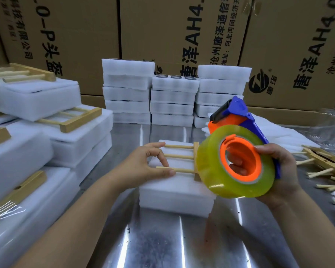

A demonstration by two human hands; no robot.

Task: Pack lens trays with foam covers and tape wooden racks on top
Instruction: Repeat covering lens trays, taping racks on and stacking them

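Observation:
A white foam-covered lens tray [174, 194] lies in the middle of the metal table [162, 244]. On top of it rests a wooden rack [180, 157] with three dowels. My left hand [145, 165] lies on the rack's left end, fingers curled round the dowels and holding it down. My right hand [278, 175] grips a tape dispenser [238, 151] with a blue and orange frame and a yellowish roll of clear tape, held just above the rack's right end. The roll hides the rack's right bar in part.
Packed foam trays with racks taped on top [46, 120] are piled at the left. Three stacks of foam lens trays [172, 97] stand at the back before cardboard boxes [182, 31]. Loose wooden racks and dowels [325, 167] and foam sheets [278, 132] lie at the right.

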